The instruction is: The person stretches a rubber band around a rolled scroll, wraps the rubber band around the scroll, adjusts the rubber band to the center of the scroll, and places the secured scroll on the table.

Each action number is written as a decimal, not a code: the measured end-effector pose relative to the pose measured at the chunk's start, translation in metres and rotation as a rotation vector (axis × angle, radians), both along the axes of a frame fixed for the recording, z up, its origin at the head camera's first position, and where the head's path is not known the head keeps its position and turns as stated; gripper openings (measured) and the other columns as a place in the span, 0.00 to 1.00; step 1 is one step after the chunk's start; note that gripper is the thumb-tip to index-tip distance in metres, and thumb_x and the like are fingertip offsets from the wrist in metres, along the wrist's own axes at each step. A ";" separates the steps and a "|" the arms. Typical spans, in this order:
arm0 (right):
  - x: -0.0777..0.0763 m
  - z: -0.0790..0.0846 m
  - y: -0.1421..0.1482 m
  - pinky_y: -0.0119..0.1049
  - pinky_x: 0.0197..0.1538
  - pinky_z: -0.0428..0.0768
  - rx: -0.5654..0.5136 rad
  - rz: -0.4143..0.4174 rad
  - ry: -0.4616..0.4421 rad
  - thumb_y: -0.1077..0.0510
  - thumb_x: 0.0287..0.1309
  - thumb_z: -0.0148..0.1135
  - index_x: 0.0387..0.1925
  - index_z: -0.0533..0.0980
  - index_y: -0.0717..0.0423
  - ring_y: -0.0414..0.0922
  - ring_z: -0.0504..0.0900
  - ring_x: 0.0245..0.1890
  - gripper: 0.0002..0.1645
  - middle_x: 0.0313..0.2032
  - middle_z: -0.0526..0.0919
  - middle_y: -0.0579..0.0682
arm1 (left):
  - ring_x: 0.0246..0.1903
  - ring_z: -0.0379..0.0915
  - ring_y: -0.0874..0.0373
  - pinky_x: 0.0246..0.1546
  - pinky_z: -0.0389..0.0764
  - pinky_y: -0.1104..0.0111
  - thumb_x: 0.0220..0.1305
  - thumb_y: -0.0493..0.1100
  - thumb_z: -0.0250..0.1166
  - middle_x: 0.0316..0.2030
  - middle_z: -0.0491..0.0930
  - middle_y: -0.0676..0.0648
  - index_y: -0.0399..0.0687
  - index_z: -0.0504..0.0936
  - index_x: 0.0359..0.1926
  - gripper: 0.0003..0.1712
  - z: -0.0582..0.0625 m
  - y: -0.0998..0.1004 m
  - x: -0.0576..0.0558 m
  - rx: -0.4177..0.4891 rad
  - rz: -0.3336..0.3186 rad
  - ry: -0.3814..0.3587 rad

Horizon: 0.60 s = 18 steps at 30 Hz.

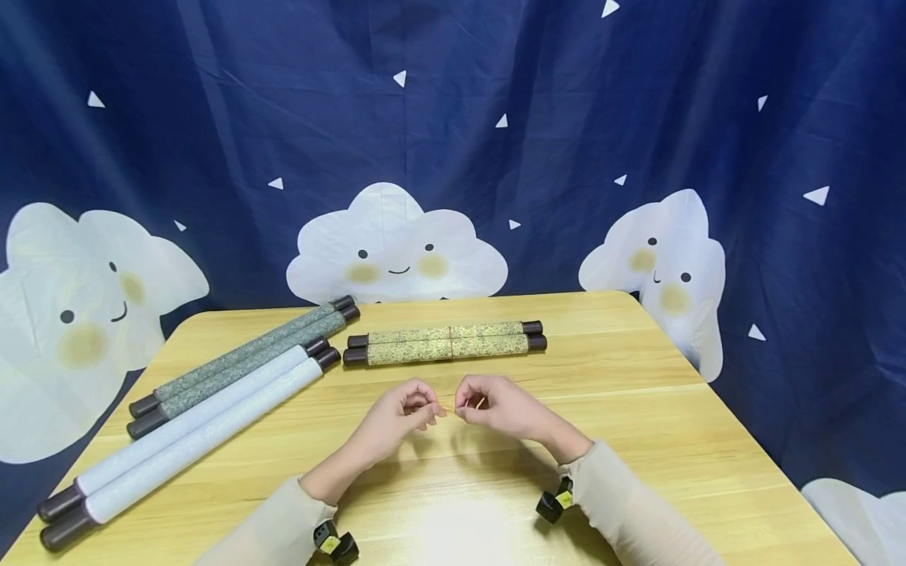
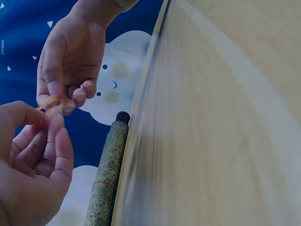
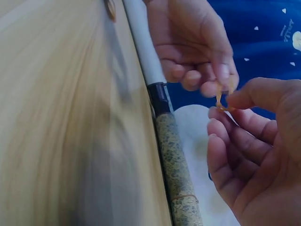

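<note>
A thin orange-yellow rubber band (image 1: 448,408) spans the small gap between the two hands, above the table. My left hand (image 1: 399,413) pinches one end of it between thumb and fingertips. The other end is pinched by my right hand (image 1: 504,405). In the right wrist view the band (image 3: 221,101) forms a small loop between both sets of fingertips. Just beyond the hands lies a pair of yellow-green patterned scrolls (image 1: 488,338) with dark end knobs, side by side, with a thin reddish-brown band round their middle.
On the table's left lie a pair of green scrolls (image 1: 248,362) and a pair of pale blue-white scrolls (image 1: 205,440), both slanting. The wooden table (image 1: 672,448) reaches back to a dark blue curtain (image 1: 453,102) printed with clouds.
</note>
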State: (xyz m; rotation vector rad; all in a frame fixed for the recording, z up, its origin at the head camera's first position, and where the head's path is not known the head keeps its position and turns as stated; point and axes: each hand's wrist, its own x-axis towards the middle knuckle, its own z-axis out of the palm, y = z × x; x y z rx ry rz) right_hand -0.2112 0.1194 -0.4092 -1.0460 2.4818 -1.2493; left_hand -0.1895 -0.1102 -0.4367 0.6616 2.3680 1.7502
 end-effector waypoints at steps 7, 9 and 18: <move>0.004 -0.002 -0.005 0.33 0.42 0.80 0.022 0.036 0.037 0.52 0.65 0.62 0.37 0.80 0.46 0.38 0.79 0.36 0.04 0.34 0.83 0.41 | 0.34 0.78 0.55 0.36 0.84 0.61 0.65 0.37 0.65 0.34 0.82 0.47 0.43 0.79 0.41 0.05 0.001 0.001 0.001 -0.036 -0.028 0.065; 0.004 -0.001 -0.004 0.33 0.40 0.81 0.014 0.017 0.053 0.52 0.67 0.60 0.37 0.81 0.48 0.37 0.79 0.34 0.06 0.34 0.84 0.44 | 0.35 0.78 0.57 0.36 0.84 0.62 0.64 0.38 0.65 0.34 0.82 0.49 0.44 0.80 0.40 0.04 0.001 0.002 0.001 -0.054 -0.035 0.067; 0.000 0.004 0.002 0.33 0.32 0.80 -0.045 -0.109 0.063 0.52 0.67 0.60 0.39 0.83 0.56 0.41 0.77 0.28 0.12 0.33 0.84 0.49 | 0.34 0.77 0.60 0.39 0.80 0.69 0.63 0.37 0.66 0.33 0.83 0.52 0.47 0.81 0.38 0.03 -0.002 0.003 0.002 -0.108 -0.018 0.085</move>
